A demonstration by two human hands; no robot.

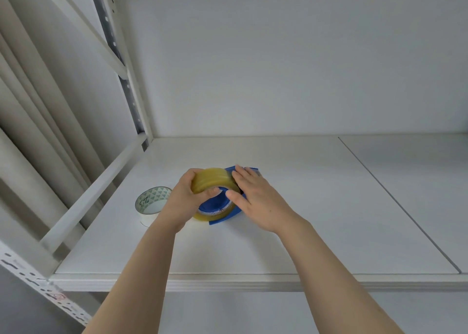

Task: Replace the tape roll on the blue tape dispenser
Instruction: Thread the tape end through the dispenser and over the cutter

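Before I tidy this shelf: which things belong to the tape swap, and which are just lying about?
In the job:
- yellowish tape roll, gripped by left hand
- blue tape dispenser, steadied by right hand
- white tape roll; role unclear

Lying about:
- nothing else on the shelf

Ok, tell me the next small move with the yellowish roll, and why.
Probably pull the yellowish tape roll sideways off the blue hub with the left hand, while the right hand braces the blue tape dispenser. The roll sits around the hub, the left fingers hook into its core, and the white roll waits beside it.
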